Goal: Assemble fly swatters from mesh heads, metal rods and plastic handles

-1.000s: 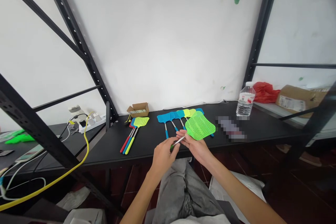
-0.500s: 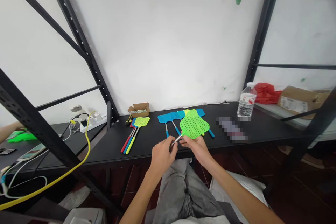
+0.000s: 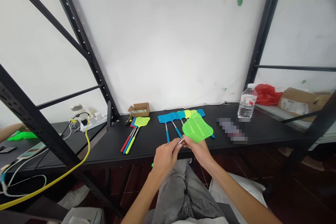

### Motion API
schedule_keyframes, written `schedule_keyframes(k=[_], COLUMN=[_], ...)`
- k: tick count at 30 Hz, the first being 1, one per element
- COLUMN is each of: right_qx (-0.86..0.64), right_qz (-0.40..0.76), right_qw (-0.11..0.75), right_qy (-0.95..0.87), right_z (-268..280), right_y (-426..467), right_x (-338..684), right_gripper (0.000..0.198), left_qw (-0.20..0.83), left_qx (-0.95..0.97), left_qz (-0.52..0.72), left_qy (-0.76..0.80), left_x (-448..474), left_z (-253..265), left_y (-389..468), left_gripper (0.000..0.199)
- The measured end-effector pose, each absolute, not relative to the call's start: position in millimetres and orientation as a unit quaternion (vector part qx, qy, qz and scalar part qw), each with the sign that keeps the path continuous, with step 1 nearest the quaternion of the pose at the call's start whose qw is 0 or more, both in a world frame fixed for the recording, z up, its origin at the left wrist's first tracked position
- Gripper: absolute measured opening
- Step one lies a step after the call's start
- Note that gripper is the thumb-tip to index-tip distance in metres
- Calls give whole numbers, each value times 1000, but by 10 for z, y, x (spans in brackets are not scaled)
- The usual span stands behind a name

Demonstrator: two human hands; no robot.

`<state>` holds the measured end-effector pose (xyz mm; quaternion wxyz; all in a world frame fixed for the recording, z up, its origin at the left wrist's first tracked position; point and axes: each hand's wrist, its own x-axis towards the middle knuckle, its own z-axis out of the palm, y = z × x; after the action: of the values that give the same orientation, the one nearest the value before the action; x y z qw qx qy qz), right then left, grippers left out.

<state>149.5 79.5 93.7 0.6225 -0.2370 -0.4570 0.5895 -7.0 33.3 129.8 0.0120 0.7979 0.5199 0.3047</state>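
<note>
A bright green fly swatter [image 3: 197, 128] with a perforated head is held over the table's front edge. My left hand [image 3: 166, 154] is closed around its metal shaft, and a bit of green handle end pokes out at the wrist side. My right hand [image 3: 196, 147] is closed where the shaft meets the head, thumb on top. Behind it, several blue and yellow-green swatters [image 3: 165, 119] lie in an overlapping row, partly covered by the green head. Further left, red, blue and yellow-green swatters [image 3: 141, 121] lie fanned together.
On the black table [image 3: 110, 143] stand a small cardboard box [image 3: 139, 109] and a water bottle [image 3: 247, 101]; a blurred-out item [image 3: 232, 130] lies nearby. A yellow cable [image 3: 88, 143] and a power strip [image 3: 93, 122] are at left. Another person's arm [image 3: 10, 131] shows at far left.
The green swatter's head has shifted slightly right and down. My left hand has moved a little closer to my right hand, and the green handle end now shows behind it.
</note>
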Motion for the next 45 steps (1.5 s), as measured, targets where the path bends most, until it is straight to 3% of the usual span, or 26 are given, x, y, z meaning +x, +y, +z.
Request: schedule_keyframes(k=[10,23,34,41,43,45], right_qx=[-253,-283,-260,-245,-248,-258], right_qz=[571,560,558,555,554,557], right_qw=[619,607,637,634,632,636], right_qy=[-476,-488,-465,-480,-481,-468], right_z=[976,1048,973,933,950,970], right_y=[749,762,753,745,741,742], right_x=[1489,1550,1406,1409,1404,1400], right_gripper=[27,34,27,26,27,28], left_qw=[29,-48,104,280,267,177], left_qx=[794,786,793,776,780,787], left_qz=[303,248,308,335,327,319], left_qy=[527,564,515,456,462,497], left_x=[-20,20,-84,-139,-143,-126], left_z=[1382,1384,1500,1499,1493,1481], left_y=[277,342,263,316,310,286], left_gripper=[36,36,48,51,52,50])
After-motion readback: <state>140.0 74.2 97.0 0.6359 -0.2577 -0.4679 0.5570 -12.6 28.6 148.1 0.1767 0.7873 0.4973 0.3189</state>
